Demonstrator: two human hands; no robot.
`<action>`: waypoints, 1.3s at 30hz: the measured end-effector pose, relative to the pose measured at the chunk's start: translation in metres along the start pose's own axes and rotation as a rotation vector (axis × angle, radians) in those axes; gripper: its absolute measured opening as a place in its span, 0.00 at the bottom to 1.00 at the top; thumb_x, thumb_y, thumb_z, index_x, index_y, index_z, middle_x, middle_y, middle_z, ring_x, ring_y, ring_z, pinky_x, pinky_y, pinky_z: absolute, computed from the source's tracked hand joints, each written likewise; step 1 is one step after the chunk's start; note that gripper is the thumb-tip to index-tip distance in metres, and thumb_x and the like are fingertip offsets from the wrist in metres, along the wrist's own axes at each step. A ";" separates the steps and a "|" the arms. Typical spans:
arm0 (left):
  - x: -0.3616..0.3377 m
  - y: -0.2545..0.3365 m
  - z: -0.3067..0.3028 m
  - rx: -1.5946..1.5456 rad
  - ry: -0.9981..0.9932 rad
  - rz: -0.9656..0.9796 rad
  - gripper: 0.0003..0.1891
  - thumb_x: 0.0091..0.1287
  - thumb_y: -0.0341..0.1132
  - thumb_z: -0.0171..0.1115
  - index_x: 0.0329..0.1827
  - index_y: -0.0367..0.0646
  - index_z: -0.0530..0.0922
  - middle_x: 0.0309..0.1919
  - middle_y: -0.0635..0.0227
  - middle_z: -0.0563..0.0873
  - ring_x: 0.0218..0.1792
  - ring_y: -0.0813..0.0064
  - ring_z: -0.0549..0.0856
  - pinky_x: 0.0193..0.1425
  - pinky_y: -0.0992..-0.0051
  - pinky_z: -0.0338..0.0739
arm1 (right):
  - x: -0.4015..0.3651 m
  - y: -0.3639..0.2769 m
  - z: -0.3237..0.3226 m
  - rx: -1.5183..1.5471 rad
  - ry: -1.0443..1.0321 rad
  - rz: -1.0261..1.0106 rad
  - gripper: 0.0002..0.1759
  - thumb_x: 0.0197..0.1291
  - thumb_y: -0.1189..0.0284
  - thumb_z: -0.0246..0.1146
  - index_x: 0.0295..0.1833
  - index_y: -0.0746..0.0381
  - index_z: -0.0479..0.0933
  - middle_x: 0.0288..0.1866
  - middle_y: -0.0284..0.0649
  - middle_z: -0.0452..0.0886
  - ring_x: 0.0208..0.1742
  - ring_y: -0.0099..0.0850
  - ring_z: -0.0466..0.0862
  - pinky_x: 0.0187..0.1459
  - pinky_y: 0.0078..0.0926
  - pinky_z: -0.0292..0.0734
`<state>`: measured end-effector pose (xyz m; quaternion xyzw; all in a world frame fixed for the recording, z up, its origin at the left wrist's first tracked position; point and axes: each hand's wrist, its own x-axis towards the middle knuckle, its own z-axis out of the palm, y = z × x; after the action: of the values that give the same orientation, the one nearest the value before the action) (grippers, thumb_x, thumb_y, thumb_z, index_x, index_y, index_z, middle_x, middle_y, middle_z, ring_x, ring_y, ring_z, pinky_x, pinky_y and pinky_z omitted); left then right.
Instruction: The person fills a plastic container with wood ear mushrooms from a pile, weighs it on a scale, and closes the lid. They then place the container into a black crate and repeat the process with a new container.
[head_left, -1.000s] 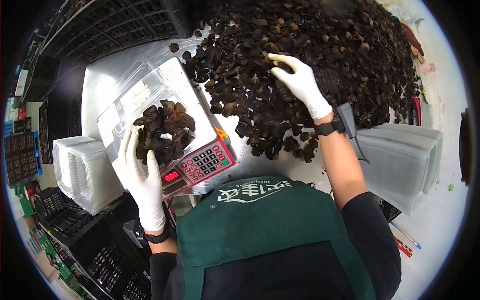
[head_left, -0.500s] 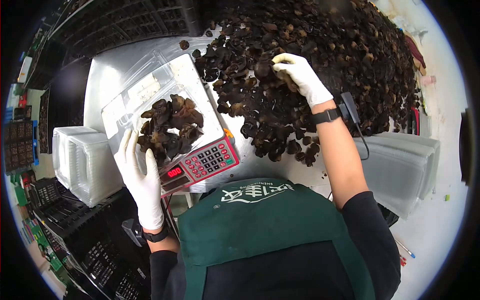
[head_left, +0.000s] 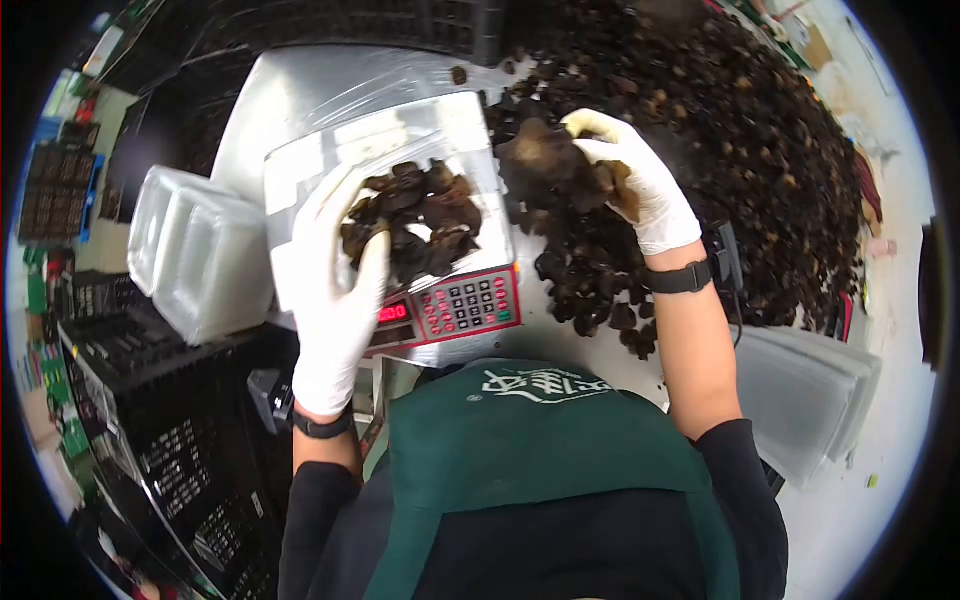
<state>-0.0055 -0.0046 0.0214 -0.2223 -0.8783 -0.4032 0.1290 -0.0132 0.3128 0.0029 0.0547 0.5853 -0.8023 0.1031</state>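
Note:
Gloved in white, my left hand lies over the near-left side of a clear plastic tray, its fingers stretched out and the thumb apart, touching the dark wood ear mushrooms inside. That tray sits on a digital scale with a red-edged keypad; the thumb and glove partly cover its lit red display. My right hand, gloved too, is closed on a clump of wood ear mushrooms, raised between the scale and the big mushroom pile.
Stacked clear plastic trays stand left of the scale, and more clear trays lie at the right. Black crates fill the lower left. Another black crate borders the back of the metal table.
My right hand has lifted a clump of mushrooms from the pile. My left hand has come further over the tray's side. The whole view has shifted, with the scale now further right.

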 end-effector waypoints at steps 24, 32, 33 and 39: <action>-0.013 -0.041 -0.012 -0.691 0.094 -0.530 0.17 0.64 0.17 0.66 0.56 0.38 0.81 0.47 0.66 0.87 0.46 0.80 0.85 0.53 0.80 0.80 | 0.019 0.015 0.106 -1.154 0.057 -0.794 0.23 0.61 0.84 0.61 0.62 0.60 0.80 0.62 0.48 0.82 0.56 0.44 0.85 0.58 0.33 0.81; -0.018 -0.032 -0.009 -0.328 0.137 -0.062 0.16 0.54 0.11 0.62 0.42 0.39 0.85 0.50 0.61 0.89 0.54 0.70 0.85 0.62 0.73 0.76 | -0.006 0.014 0.113 -0.816 0.037 -0.609 0.18 0.59 0.82 0.68 0.55 0.61 0.84 0.48 0.37 0.85 0.35 0.19 0.80 0.36 0.16 0.74; -0.018 -0.031 -0.008 -0.287 0.135 -0.018 0.16 0.54 0.11 0.62 0.41 0.39 0.85 0.50 0.61 0.89 0.54 0.69 0.86 0.63 0.73 0.76 | -0.010 0.015 0.117 -0.760 0.016 -0.526 0.19 0.59 0.80 0.69 0.57 0.61 0.83 0.48 0.35 0.85 0.35 0.17 0.79 0.35 0.15 0.74; -0.011 -0.009 -0.006 -0.191 0.028 0.127 0.16 0.55 0.16 0.70 0.45 0.40 0.85 0.50 0.59 0.89 0.54 0.65 0.87 0.58 0.69 0.80 | -0.012 0.028 0.121 -0.258 -0.131 -0.076 0.17 0.64 0.72 0.68 0.57 0.66 0.81 0.39 0.35 0.85 0.32 0.18 0.80 0.35 0.18 0.77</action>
<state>0.0000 -0.0178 0.0147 -0.2831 -0.8182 -0.4791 0.1446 0.0093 0.1906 0.0171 -0.0335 0.6772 -0.7257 0.1170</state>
